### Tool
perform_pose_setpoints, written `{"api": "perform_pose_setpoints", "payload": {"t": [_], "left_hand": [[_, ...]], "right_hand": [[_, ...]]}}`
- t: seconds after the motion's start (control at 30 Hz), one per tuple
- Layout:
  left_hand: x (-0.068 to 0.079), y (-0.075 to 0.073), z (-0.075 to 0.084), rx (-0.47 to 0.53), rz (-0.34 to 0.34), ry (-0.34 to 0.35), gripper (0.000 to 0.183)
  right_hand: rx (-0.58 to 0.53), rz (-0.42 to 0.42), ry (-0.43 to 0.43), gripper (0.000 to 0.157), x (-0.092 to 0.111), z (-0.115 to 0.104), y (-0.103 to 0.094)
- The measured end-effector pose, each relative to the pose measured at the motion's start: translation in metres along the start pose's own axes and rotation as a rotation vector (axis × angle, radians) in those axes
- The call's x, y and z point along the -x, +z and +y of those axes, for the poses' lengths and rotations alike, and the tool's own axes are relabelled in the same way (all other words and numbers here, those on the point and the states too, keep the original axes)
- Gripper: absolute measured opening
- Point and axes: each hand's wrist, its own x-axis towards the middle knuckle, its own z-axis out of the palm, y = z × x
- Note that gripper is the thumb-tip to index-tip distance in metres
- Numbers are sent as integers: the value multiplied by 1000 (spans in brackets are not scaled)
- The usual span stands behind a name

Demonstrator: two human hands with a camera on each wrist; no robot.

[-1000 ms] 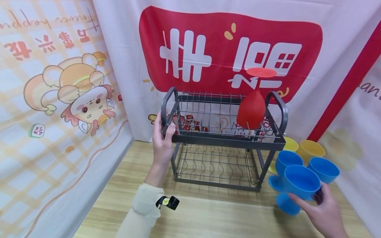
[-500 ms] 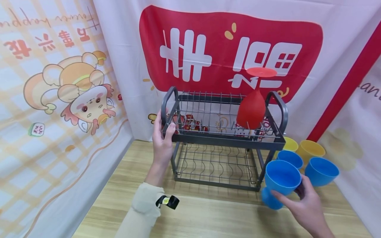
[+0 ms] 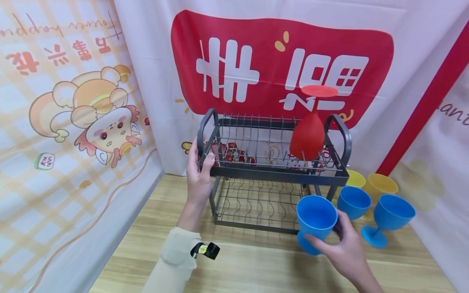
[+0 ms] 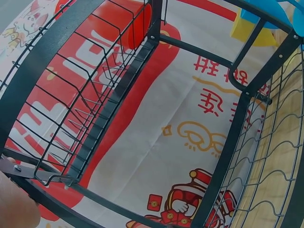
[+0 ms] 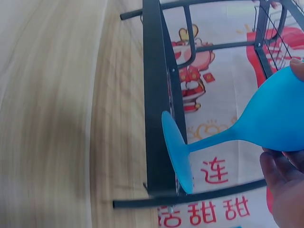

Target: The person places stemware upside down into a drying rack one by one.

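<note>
My left hand grips the left end of the upper tier of a dark two-tier dish rack, thumb over the front rail. In my right hand is a blue goblet, its bowl pinched between thumb and fingers, upright in front of the rack's lower right corner. The right wrist view shows the goblet's stem and round foot overlapping the rack's lower frame. On the upper tier a red goblet stands upside down at the right, foot up.
Right of the rack stand two more blue goblets, one nearer and one behind. Two yellow goblets, one outer and one partly hidden, are behind them. Printed cloth walls enclose the wooden table.
My right hand has carried the blue goblet leftward from the group of goblets to the front of the rack's right end. The left hand keeps its hold on the rack.
</note>
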Motion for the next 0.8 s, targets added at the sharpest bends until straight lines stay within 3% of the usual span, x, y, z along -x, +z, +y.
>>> {"api": "perform_pose_setpoints", "payload": {"t": [0.33, 0.8], "left_hand": [[0, 1, 1, -18, -11, -29, 61], [3, 0, 6, -21, 6, -63, 64]], "right_hand": [[11, -28, -73, 91, 3, -21, 22], [97, -59, -213, 89, -1, -28, 36]]}}
